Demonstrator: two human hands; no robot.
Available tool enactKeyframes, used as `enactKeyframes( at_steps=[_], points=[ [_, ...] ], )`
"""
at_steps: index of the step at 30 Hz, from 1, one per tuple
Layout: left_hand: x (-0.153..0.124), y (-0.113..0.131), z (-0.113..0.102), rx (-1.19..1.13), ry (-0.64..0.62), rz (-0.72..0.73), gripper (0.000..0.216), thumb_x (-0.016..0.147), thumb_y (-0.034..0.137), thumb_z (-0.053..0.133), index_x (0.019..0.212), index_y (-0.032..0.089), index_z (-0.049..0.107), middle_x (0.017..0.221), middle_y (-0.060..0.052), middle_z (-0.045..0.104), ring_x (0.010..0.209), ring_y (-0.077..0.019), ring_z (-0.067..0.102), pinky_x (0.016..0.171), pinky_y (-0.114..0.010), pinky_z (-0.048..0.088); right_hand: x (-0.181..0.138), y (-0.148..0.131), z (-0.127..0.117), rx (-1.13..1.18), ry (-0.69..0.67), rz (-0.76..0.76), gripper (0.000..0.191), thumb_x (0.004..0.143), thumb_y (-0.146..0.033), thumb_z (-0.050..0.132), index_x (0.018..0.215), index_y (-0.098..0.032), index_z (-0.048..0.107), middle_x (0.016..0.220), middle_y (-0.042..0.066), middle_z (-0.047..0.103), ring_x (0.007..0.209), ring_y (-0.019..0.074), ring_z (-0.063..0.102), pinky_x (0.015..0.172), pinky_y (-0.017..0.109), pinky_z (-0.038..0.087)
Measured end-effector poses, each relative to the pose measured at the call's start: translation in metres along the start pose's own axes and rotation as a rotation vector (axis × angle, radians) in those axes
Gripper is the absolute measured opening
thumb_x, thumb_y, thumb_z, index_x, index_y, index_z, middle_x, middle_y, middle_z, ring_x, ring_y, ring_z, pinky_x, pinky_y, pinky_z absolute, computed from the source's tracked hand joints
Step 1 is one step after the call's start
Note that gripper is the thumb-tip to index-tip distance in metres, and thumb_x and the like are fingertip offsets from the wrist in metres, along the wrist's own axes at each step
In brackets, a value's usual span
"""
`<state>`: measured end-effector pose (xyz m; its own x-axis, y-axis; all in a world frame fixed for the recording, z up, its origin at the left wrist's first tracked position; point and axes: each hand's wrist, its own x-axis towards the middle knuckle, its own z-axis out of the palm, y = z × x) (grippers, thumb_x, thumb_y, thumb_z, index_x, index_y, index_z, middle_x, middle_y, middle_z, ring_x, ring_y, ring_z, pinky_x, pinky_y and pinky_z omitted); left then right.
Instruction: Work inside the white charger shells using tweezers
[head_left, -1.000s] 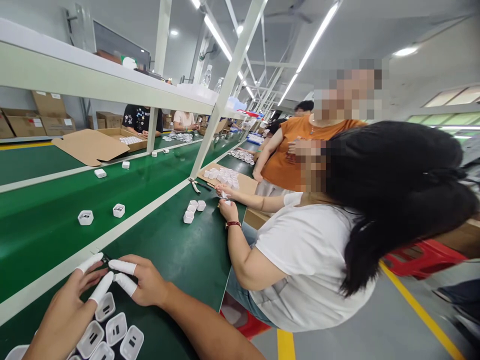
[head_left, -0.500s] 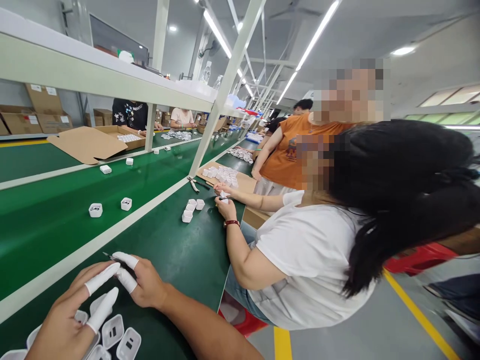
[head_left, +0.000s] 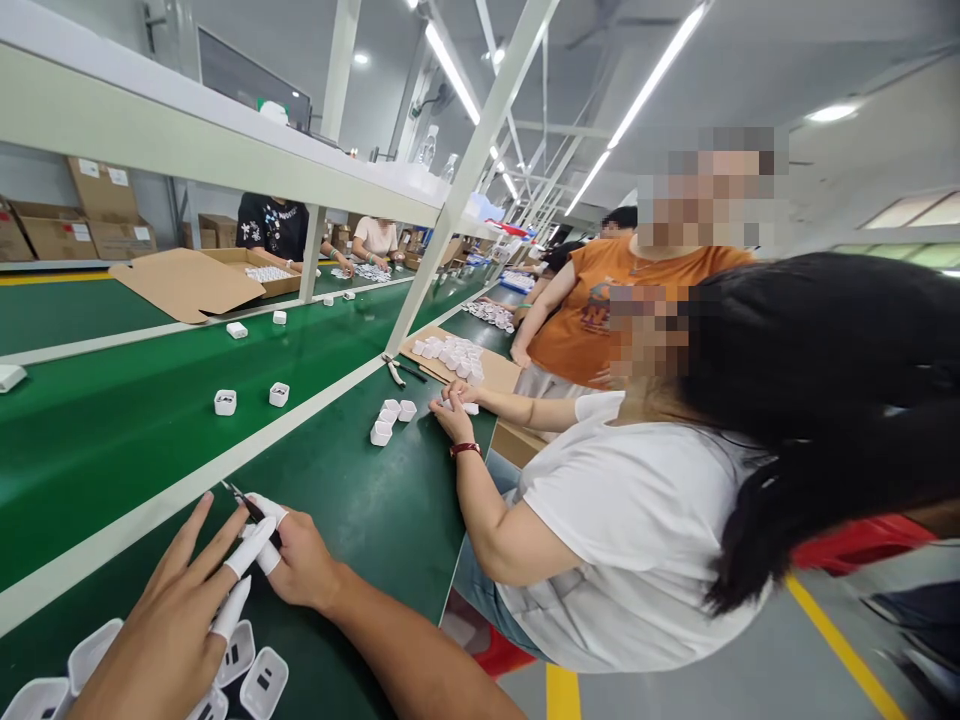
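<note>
My right hand (head_left: 300,560), with white finger cots on its thumb and finger, grips black tweezers (head_left: 255,508) whose bare metal tips point up and left. My left hand (head_left: 172,610) reaches in from the lower left with its fingers stretched out and apart, two of them in white finger cots. Its cot-covered index finger overlaps the tweezers; whether it touches them I cannot tell. Beneath and around this hand lie several white square plastic cases (head_left: 264,683) with small black parts or slots inside, partly hidden by the hand.
Left of the green worktop (head_left: 352,500) runs a green conveyor belt (head_left: 150,420) carrying small white boxes (head_left: 225,402). A co-worker in a white shirt (head_left: 570,520) sits close on the right, handling a white piece. Nippers (head_left: 394,371) and white boxes (head_left: 381,432) lie nearby. A metal post (head_left: 450,220) rises ahead.
My left hand's fingers have spread and straightened, and more of the tweezers shows. The boxes on the belt have moved away to the right. The view has shifted slightly.
</note>
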<state>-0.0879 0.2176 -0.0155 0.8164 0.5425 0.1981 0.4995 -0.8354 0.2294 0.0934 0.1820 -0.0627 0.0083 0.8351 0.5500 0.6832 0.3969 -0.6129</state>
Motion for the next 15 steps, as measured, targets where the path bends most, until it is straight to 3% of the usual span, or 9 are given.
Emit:
enactKeyframes(
  at_steps=[4, 8, 15],
  points=[
    [0.0, -0.003, 0.004, 0.057, -0.099, 0.017, 0.047, 0.067, 0.006, 0.046, 0.102, 0.024, 0.072, 0.159, 0.007, 0.024, 0.15, -0.0303, 0.0, 0.116, -0.052, 0.034, 0.003, -0.003, -0.002, 0.03, 0.015, 0.009, 0.033, 0.09, -0.028, 0.041, 0.115, -0.015, 0.057, 0.088, 0.006, 0.067, 0.07, 0.0135, 0.059, 0.072, 0.021, 0.051],
    [0.001, -0.004, 0.011, 0.088, -0.156, -0.014, 0.044, 0.066, 0.006, 0.047, 0.098, 0.021, 0.073, 0.16, 0.004, 0.023, 0.15, -0.0299, -0.003, 0.118, -0.052, 0.028, 0.006, -0.004, -0.004, 0.027, -0.051, 0.068, 0.026, 0.092, -0.034, 0.04, 0.098, -0.017, 0.058, 0.075, 0.003, 0.062, 0.069, 0.0138, 0.058, 0.071, 0.02, 0.05],
    [0.001, 0.0, 0.013, 0.085, -0.211, -0.06, 0.059, 0.063, 0.005, 0.045, 0.114, 0.017, 0.07, 0.159, -0.005, 0.025, 0.149, -0.0348, 0.001, 0.117, -0.055, 0.028, 0.004, -0.001, -0.001, -0.052, -0.14, 0.112, 0.031, 0.092, -0.031, 0.043, 0.116, -0.017, 0.057, 0.094, 0.005, 0.069, 0.083, 0.0154, 0.065, 0.079, 0.021, 0.05]
  ],
)
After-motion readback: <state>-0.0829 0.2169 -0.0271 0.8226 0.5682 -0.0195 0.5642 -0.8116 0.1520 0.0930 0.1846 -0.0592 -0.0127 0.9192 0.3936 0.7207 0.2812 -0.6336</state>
